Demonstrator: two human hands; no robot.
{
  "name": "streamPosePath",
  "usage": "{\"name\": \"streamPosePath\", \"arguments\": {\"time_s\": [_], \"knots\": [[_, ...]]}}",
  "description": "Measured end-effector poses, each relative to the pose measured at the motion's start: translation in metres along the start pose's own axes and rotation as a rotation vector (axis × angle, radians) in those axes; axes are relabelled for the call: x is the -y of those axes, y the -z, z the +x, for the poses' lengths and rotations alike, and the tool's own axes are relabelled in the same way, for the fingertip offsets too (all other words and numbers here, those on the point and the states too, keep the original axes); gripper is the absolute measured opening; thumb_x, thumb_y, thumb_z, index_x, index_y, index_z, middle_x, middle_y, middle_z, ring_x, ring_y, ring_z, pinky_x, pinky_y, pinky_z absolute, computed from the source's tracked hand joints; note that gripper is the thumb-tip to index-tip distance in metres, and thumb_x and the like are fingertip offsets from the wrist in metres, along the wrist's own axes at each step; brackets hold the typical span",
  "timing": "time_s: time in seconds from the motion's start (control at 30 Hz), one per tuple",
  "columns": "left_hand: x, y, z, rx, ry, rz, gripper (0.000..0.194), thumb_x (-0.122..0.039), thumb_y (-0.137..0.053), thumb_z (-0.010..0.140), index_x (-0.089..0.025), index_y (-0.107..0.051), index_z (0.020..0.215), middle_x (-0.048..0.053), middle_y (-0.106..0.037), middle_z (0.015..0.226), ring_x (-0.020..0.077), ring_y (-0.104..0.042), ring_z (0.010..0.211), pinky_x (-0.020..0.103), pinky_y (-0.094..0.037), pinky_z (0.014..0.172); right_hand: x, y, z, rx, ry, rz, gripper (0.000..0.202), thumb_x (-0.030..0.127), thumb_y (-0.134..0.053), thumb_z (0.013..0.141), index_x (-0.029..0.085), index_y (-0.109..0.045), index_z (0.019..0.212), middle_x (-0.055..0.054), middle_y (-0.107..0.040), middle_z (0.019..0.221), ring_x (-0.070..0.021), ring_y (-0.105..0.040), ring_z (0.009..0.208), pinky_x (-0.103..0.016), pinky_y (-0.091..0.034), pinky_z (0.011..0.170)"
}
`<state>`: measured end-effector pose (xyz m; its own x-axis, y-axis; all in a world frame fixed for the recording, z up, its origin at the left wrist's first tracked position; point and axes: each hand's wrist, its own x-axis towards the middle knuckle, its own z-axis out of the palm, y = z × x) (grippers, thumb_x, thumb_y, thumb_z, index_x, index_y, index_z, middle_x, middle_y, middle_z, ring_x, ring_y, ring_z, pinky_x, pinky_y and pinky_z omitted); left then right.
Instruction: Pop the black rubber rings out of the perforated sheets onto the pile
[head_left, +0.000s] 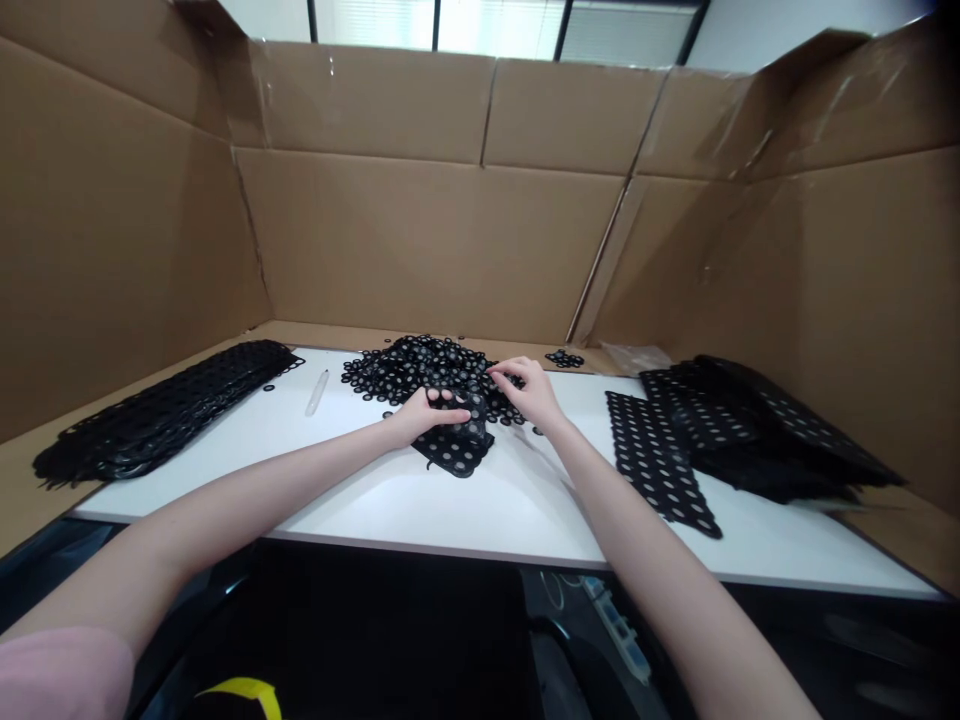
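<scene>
My left hand (420, 415) is closed around a black perforated sheet (457, 460), which is bent over at the fingers and shows rows of round holes. Its thumb lies across the top of the folded part. To the right, my right hand (531, 388) is pinched, fingertips together beside the folded sheet and over the edge of a pile of small black rings (420, 362). Whatever lies between those fingertips is too small to make out. Loose rings are scattered around the pile's near edge.
A stack of black perforated strips (172, 410) lies on the left. On the right are a flat perforated sheet (656, 460) and a heap of black sheets (757, 430). A white pen-like tool (317, 393) lies on the white table (360, 510). Cardboard walls (420, 240) surround it.
</scene>
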<state>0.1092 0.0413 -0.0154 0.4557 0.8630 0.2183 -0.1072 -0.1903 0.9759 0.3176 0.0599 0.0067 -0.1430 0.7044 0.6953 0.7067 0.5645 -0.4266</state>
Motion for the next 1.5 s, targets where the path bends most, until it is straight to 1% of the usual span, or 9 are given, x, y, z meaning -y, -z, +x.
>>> {"name": "streamPosePath", "arguments": {"time_s": [0.2, 0.33, 0.43, 0.67, 0.87, 1.1, 1.33, 1.43, 1.5], "knots": [[0.004, 0.001, 0.003, -0.036, -0.039, -0.038, 0.035, -0.030, -0.079, 0.055, -0.014, -0.069, 0.084, 0.004, -0.070, 0.086, 0.0183, -0.063, 0.084, 0.034, -0.042, 0.088, 0.023, 0.008, -0.001, 0.228, 0.230, 0.134, 0.025, 0.040, -0.069, 0.070, 0.024, -0.069, 0.088, -0.003, -0.068, 0.083, -0.0192, -0.056, 0.082, -0.033, -0.042, 0.077], [0.004, 0.001, 0.003, -0.029, -0.019, 0.013, 0.037, -0.030, -0.079, 0.056, -0.013, -0.069, 0.088, 0.005, -0.069, 0.087, 0.0187, -0.062, 0.085, 0.034, -0.043, 0.087, 0.023, 0.002, -0.001, 0.266, 0.219, 0.117, 0.014, 0.033, -0.069, 0.070, 0.023, -0.071, 0.079, -0.003, -0.068, 0.077, -0.0191, -0.055, 0.078, -0.032, -0.041, 0.073], [0.003, 0.001, 0.002, -0.031, -0.055, 0.037, 0.035, -0.030, -0.078, 0.058, -0.013, -0.069, 0.088, 0.006, -0.069, 0.089, 0.0186, -0.062, 0.087, 0.033, -0.043, 0.087, 0.024, -0.003, -0.002, 0.249, 0.191, 0.090, 0.008, 0.022, -0.064, 0.073, 0.023, -0.072, 0.077, -0.002, -0.068, 0.073, -0.0179, -0.054, 0.075, -0.031, -0.042, 0.072], [0.004, 0.001, 0.003, -0.063, -0.054, 0.066, 0.034, -0.030, -0.079, 0.055, -0.013, -0.067, 0.082, 0.006, -0.068, 0.089, 0.0191, -0.061, 0.085, 0.035, -0.045, 0.085, 0.026, -0.012, -0.002, 0.126, 0.000, 0.042, 0.021, 0.011, -0.052, 0.071, 0.019, -0.070, 0.067, -0.003, -0.063, 0.065, -0.0153, -0.055, 0.065, -0.027, -0.043, 0.064], [0.004, -0.001, 0.003, -0.103, -0.045, 0.036, 0.034, -0.028, -0.080, 0.053, -0.012, -0.061, 0.077, 0.008, -0.066, 0.092, 0.0195, -0.061, 0.086, 0.038, -0.045, 0.086, 0.017, -0.011, 0.003, 0.042, -0.196, 0.174, 0.019, 0.015, -0.048, 0.069, 0.017, -0.067, 0.064, -0.001, -0.062, 0.054, -0.0151, -0.059, 0.054, -0.026, -0.044, 0.058], [0.007, -0.001, 0.001, -0.112, -0.023, -0.064, 0.037, -0.023, -0.083, 0.046, -0.013, -0.055, 0.068, 0.005, -0.066, 0.087, 0.0183, -0.061, 0.082, 0.039, -0.046, 0.084, -0.006, -0.009, 0.006, -0.189, -0.341, 0.209, 0.019, 0.022, -0.047, 0.072, 0.015, -0.064, 0.065, -0.006, -0.067, 0.068, -0.0179, -0.062, 0.060, -0.027, -0.045, 0.059], [0.006, 0.000, 0.004, -0.101, -0.043, -0.045, 0.035, -0.027, -0.081, 0.052, -0.012, -0.063, 0.078, 0.007, -0.067, 0.092, 0.0189, -0.061, 0.084, 0.037, -0.045, 0.086, -0.024, -0.017, 0.002, -0.065, -0.134, -0.084, 0.022, 0.022, -0.051, 0.076, 0.021, -0.071, 0.084, -0.006, -0.068, 0.086, -0.0198, -0.057, 0.081, -0.035, -0.042, 0.080], [0.005, 0.000, 0.004, -0.098, -0.051, -0.026, 0.035, -0.029, -0.080, 0.053, -0.012, -0.065, 0.080, 0.006, -0.067, 0.088, 0.0191, -0.061, 0.084, 0.037, -0.044, 0.087, -0.013, -0.016, 0.002, -0.031, -0.058, -0.012, 0.024, 0.030, -0.049, 0.081, 0.020, -0.071, 0.084, -0.006, -0.068, 0.086, -0.0197, -0.057, 0.083, -0.035, -0.043, 0.079], [0.006, 0.000, 0.005, -0.116, -0.060, -0.014, 0.035, -0.030, -0.080, 0.053, -0.012, -0.065, 0.080, 0.006, -0.067, 0.087, 0.0191, -0.061, 0.084, 0.036, -0.044, 0.087, -0.001, -0.014, 0.000, 0.086, -0.013, 0.128, 0.025, 0.036, -0.051, 0.081, 0.021, -0.070, 0.087, -0.005, -0.068, 0.085, -0.0177, -0.059, 0.079, -0.031, -0.045, 0.074]]}}
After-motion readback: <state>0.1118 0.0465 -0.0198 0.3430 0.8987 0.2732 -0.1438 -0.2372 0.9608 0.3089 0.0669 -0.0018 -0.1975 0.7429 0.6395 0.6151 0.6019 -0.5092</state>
